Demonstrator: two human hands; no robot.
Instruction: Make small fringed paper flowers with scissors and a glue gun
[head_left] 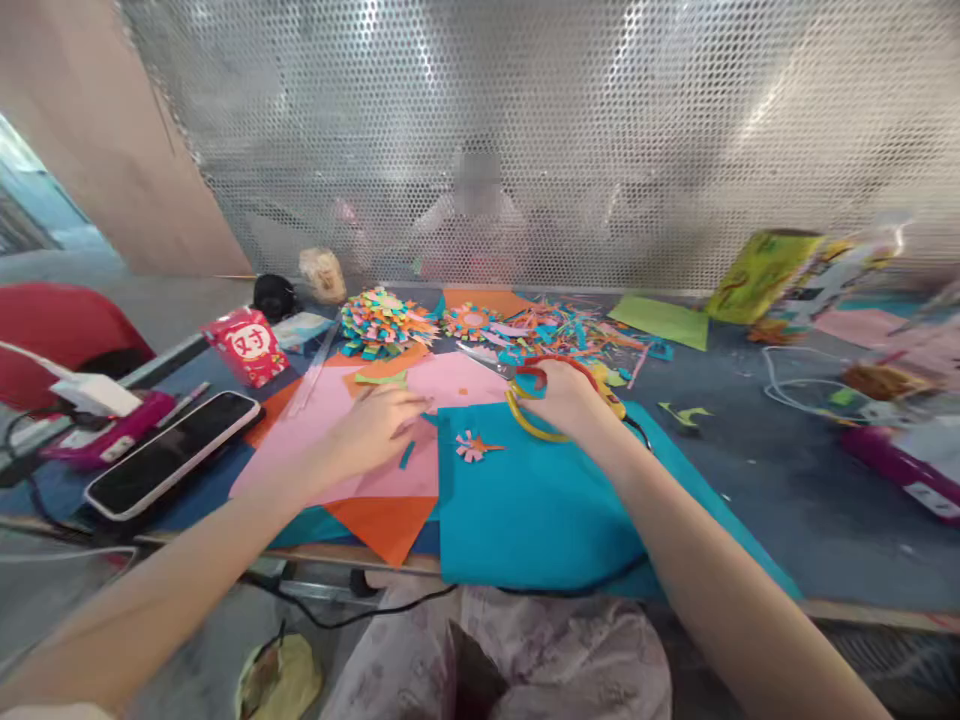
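My right hand (pixel 566 400) grips a pair of scissors (pixel 536 425) with red and yellow handles, above the teal paper (pixel 540 510). Its blades point up and left over the pink paper (pixel 405 480). My left hand (pixel 379 430) rests low over that pink sheet, fingers stretched out and apart with nothing visibly held. Just beyond its fingertips is a green paper strip (pixel 381 379). Between the two hands, a small fringed pink-and-orange paper flower (pixel 474 447) lies on the teal paper. Narrow teal scraps (pixel 406 455) are near my left hand.
At the back are a multicoloured fringed paper ball (pixel 382 322) and a pile of shredded paper (pixel 570 330). A phone (pixel 172 455), a purple power strip (pixel 124 435) and a red packet (pixel 247 345) occupy the left. Cables and a second purple strip (pixel 904 470) lie right. A perforated metal screen (pixel 525 130) stands behind.
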